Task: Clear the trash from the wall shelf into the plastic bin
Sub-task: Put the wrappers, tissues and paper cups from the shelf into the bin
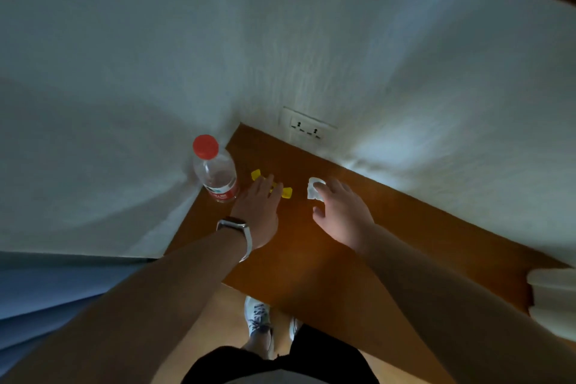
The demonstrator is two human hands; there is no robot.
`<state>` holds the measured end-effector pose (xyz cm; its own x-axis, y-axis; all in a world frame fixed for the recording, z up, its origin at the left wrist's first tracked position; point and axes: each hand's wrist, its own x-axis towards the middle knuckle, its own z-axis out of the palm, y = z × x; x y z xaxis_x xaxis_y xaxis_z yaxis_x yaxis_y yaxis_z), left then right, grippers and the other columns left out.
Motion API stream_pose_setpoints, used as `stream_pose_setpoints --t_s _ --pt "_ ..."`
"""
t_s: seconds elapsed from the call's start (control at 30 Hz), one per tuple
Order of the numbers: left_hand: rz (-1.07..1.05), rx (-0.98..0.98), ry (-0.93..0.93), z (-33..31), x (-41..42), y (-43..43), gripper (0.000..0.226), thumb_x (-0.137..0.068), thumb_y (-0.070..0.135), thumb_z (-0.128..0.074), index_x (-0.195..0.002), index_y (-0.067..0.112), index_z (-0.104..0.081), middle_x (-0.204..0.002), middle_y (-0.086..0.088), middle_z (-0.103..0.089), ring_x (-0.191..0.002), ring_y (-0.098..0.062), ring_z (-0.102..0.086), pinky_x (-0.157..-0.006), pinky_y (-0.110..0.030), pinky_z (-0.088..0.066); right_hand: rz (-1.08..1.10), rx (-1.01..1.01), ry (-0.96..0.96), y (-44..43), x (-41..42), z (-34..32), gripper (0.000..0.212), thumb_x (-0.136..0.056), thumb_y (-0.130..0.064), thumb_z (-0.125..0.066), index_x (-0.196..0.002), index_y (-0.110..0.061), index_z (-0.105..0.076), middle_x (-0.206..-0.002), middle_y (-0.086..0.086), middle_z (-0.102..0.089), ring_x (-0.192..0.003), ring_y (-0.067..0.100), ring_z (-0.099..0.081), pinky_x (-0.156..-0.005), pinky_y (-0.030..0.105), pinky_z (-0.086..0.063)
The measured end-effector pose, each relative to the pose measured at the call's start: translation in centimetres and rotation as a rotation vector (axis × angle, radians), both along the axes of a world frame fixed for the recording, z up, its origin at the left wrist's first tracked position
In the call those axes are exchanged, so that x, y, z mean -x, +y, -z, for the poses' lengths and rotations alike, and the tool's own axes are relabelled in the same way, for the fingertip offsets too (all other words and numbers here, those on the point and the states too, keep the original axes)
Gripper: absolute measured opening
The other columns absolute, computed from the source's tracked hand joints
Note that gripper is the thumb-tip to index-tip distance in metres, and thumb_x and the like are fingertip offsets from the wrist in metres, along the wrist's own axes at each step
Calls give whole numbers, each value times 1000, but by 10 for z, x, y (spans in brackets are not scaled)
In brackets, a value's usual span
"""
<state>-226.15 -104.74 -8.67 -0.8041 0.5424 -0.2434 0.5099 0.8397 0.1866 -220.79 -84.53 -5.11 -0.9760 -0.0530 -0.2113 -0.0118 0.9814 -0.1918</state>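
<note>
On the brown wooden wall shelf [389, 227], both hands are spread flat. The left hand [258, 212] lies over yellow wrapper scraps [256, 174] beside a clear plastic bottle with a red cap [215, 170] near the shelf's left edge. The right hand [343, 212] touches a crumpled white tissue [313, 188] toward the back edge.

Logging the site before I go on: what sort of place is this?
Probably a hotel or bedroom corner: a wooden wall shelf set into white walls, a double power socket just above it, wood flooring below.
</note>
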Motion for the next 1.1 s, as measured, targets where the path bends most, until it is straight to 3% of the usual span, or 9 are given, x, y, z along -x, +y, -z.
stream_pose_setpoints --t_s 0.07,0.17,0.3,0.5,0.7,0.8,0.93,1.1 --pt "36 28 3 2 2 1 66 -92 18 -49 -151 17 -19 -158 -10 -21 -145 -30 -18 -111 -46 -27 -8 6 -21 -1 10 6 49 -91 -34 -57 -136 -20 -43 -136 5 -46 -119 25 -48 -90 40 -50" --pt "84 27 50 -2 2 -1 56 -89 16 -51 -143 17 -36 -145 -9 -42 -132 -31 -36 -101 -47 -38 -25 32 -28 -1 18 12 47 -92 -31 -57 -135 -18 -45 -139 6 -45 -121 27 -48 -92 41 -50" --pt "31 -62 80 -3 5 -2 37 -87 21 -57 -124 20 -55 -120 -3 -58 -109 -25 -50 -89 -43 -45 -7 74 -32 -2 19 21 32 -92 -24 -58 -123 -17 -57 -123 5 -54 -109 24 -53 -86 37 -51" --pt "-51 -97 42 -3 1 -4 28 -87 25 -61 -115 21 -61 -110 -1 -60 -102 -23 -52 -86 -41 -46 45 146 -63 -2 10 29 15 -92 -13 -56 -106 -14 -63 -105 3 -55 -92 19 -54 -74 29 -47" --pt "10 -107 69 -8 -8 -9 21 -87 30 -61 -107 25 -62 -102 4 -60 -97 -20 -52 -84 -39 -43 101 139 -99 -3 -13 28 10 -91 -14 -58 -99 -14 -63 -95 2 -60 -78 16 -56 -64 30 -49" --pt "15 -161 53 -18 -12 -7 20 -88 32 -60 -107 26 -62 -102 6 -60 -95 -17 -53 -79 -33 -39 170 188 -62 0 -26 19 6 -89 -15 -59 -94 -15 -63 -90 0 -59 -73 14 -54 -57 28 -43" --pt "58 -261 30 -36 -16 4 23 -91 34 -58 -113 27 -60 -104 9 -58 -93 -13 -53 -75 -29 -36 276 245 -21 4 -45 -4 6 -90 -20 -56 -93 -18 -61 -86 -6 -51 -75 14 -51 -61 30 -41" --pt "186 -394 31 -62 -24 28 18 -89 29 -62 -106 21 -63 -93 6 -58 -73 -9 -44 -61 -25 -30 476 283 -67 15 -76 -34 9 -83 -25 -50 -79 -24 -59 -86 -6 -54 -79 18 -54 -69 34 -47"
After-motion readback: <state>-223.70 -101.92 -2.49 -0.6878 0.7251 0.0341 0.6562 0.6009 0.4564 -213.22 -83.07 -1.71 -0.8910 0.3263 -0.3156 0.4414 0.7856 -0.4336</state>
